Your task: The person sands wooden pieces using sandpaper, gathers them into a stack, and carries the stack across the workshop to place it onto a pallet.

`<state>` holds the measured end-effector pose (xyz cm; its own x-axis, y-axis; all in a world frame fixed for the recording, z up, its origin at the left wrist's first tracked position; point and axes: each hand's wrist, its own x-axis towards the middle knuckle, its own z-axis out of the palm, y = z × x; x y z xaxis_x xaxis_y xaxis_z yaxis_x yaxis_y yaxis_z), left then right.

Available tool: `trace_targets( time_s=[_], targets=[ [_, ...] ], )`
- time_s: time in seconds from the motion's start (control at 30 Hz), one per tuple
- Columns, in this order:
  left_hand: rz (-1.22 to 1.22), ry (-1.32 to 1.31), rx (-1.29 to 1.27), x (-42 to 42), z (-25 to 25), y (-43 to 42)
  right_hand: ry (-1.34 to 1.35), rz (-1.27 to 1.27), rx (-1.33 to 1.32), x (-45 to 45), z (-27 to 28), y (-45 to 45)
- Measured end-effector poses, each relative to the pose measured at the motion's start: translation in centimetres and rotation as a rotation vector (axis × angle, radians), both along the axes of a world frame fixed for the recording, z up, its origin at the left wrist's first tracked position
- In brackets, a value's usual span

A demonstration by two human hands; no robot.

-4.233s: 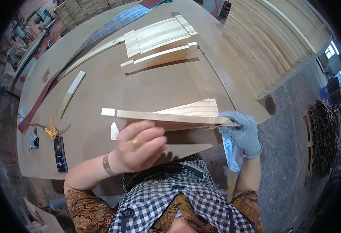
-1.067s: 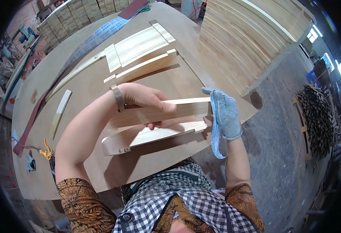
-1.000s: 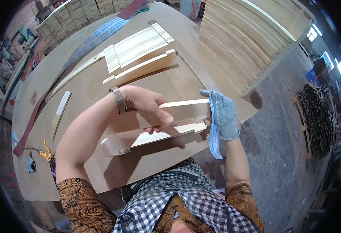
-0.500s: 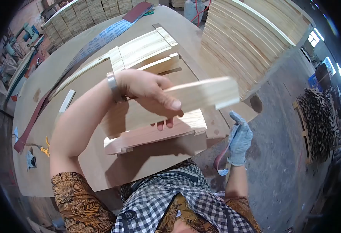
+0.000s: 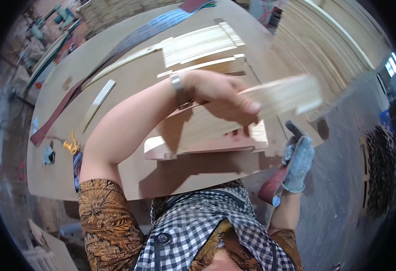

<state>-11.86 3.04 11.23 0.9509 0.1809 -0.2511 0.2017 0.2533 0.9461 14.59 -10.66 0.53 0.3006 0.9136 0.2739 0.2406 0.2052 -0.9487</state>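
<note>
My bare left hand (image 5: pixel 223 97) is wrapped round a pale wooden board (image 5: pixel 284 95), raised above the table and tilted up to the right; its right end is blurred. My right hand (image 5: pixel 299 156), in a grey glove, is closed on a red-brown abrasive strip (image 5: pixel 272 186) that hangs in a curl beside the table's edge. Under the raised board, another notched wooden piece (image 5: pixel 207 151) lies on the table near the front edge, partly covered by the board and its shadow.
On the table (image 5: pixel 130 95) lie joined pale boards (image 5: pixel 202 44), a thin stick (image 5: pixel 99 105), a long abrasive belt (image 5: pixel 150 30) and a yellow-handled tool (image 5: pixel 71 143). Stacked panels (image 5: pixel 324 45) stand at the back right. A pile of thin wood (image 5: pixel 381 171) is at the far right.
The board in my left hand has been lifted and moved away from my right hand. My right hand has dropped lower with the strip. The whole view has shifted.
</note>
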Motion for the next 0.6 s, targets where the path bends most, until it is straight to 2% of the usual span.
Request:
trace_targets(
  time_s=[0.03, 0.07, 0.1, 0.17, 0.27, 0.3, 0.37, 0.4, 0.47, 0.5, 0.6],
  targets=[
    [0.059, -0.075, 0.039, 0.0, 1.3, -0.3, 0.226, 0.096, -0.067, -0.4, 1.5, -0.4],
    [0.134, -0.21, 0.074, 0.0, 1.1, 0.2, 0.263, 0.135, -0.041, -0.8, 2.0, -0.7],
    [0.291, -0.295, 0.082, -0.1, 2.3, -0.6, 0.195, 0.137, 0.004, -0.7, 1.5, -0.8],
    [0.507, -0.479, 0.264, -0.4, 2.3, -0.9, 0.019, 0.13, 0.075, -0.8, 1.6, -1.1],
    [0.62, -0.606, 0.402, -0.4, 1.5, -1.9, -0.363, 0.095, 0.083, -2.3, 4.9, -1.7],
    [0.636, -0.608, 0.358, -0.1, 0.4, -2.3, -0.535, 0.08, 0.031, -2.8, 5.6, -1.9],
    [0.677, -0.607, 0.278, -0.1, -2.0, -3.2, -0.837, 0.101, 0.14, -3.7, 5.7, -1.3],
    [0.683, -0.525, 0.188, -1.0, -1.9, -4.1, -0.986, 0.115, 0.197, -3.9, 5.5, -1.1],
    [0.588, -0.74, 0.171, -2.3, -4.2, -3.9, -0.944, 0.107, 0.278, -3.6, 4.7, -0.8],
    [0.568, -0.767, 0.195, -3.1, -5.0, -4.2, -0.921, 0.102, 0.318, -3.5, 4.4, -0.8],
    [0.472, -0.838, 0.316, -4.8, -7.3, -4.8, -0.935, 0.005, 0.123, -4.6, 4.6, -1.6]
  ],
)
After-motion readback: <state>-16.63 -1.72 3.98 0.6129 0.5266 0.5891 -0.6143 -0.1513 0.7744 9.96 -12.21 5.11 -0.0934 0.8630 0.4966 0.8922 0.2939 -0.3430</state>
